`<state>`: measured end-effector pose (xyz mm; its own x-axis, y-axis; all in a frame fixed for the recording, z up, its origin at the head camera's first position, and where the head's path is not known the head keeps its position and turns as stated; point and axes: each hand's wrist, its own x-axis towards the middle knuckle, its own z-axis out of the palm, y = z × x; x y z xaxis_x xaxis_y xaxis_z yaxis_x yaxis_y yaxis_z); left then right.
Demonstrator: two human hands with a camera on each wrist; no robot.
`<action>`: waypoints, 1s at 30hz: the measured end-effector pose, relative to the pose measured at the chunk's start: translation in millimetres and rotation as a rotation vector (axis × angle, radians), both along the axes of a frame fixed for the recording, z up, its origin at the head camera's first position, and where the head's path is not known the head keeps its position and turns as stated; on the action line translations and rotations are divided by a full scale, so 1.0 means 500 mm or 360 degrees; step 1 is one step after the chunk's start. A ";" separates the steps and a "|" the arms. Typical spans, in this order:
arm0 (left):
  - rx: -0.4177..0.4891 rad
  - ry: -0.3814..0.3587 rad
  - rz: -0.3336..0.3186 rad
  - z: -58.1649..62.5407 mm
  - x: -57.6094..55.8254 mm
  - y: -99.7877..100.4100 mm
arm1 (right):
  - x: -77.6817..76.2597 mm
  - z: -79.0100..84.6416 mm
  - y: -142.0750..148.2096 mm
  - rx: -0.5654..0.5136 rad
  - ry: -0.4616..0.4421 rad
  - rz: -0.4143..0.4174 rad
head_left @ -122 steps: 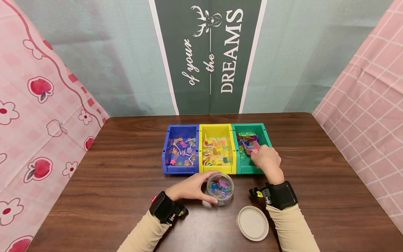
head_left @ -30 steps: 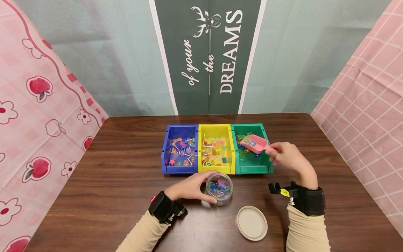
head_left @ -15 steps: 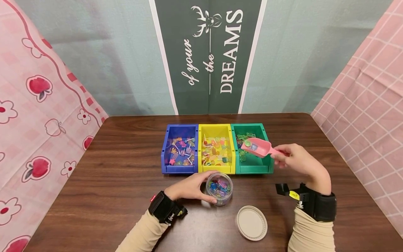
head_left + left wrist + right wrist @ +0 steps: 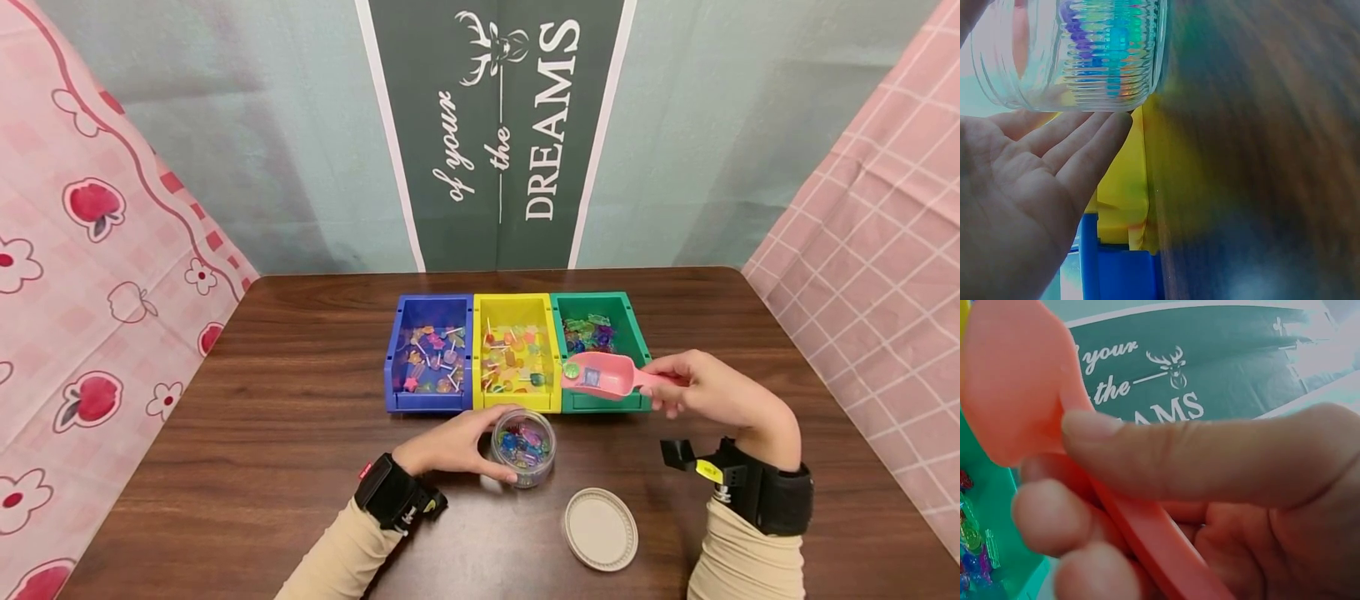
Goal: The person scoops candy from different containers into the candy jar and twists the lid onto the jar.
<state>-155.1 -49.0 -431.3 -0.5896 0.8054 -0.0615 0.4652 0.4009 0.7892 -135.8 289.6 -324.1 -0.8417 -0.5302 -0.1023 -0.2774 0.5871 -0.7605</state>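
In the head view my right hand (image 4: 693, 383) pinches the handle of a pink scoop (image 4: 611, 373), thumb on top and fingers beneath. A green piece (image 4: 572, 370) and a pale bluish one (image 4: 592, 377) lie in the scoop, which is over the front of the green bin (image 4: 606, 403). My left hand (image 4: 457, 446) holds a clear ribbed jar (image 4: 1110, 56) upright on the table, thumb on the near side and fingers on the far side. Colourful translucent pieces (image 4: 522, 444) lie inside the uncovered jar.
A yellow bin (image 4: 517, 403) and a blue bin (image 4: 429, 404) adjoin the green one on its left, both holding small translucent pieces, some with white sticks. A round whitish lid (image 4: 600, 530) lies on the brown table (image 4: 300, 375), right of the jar and nearer me.
My right hand has lifted the scoop out of the green bin's pieces, then drawn it towards me and slightly left, with pieces in it. My left hand and the jar stay in place.
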 end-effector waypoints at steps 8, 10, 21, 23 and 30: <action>0.0016 -0.0002 -0.0016 -0.001 -0.002 0.001 | 0.003 0.005 -0.011 0.0019 -0.0030 0.0144; 0.0022 0.0004 -0.0017 -0.001 -0.002 0.001 | 0.002 0.005 -0.016 0.0003 -0.0065 0.0157; 0.0023 -0.0019 -0.0013 0.001 0.000 0.001 | 0.000 0.000 -0.051 -0.0050 -0.0174 0.0314; 0.0014 -0.0015 -0.0009 0.003 0.000 0.002 | -0.002 0.000 -0.058 -0.0054 -0.0190 0.0332; 0.0001 -0.0029 0.0000 0.006 0.000 0.002 | -0.002 0.005 -0.079 -0.0011 -0.0147 0.0272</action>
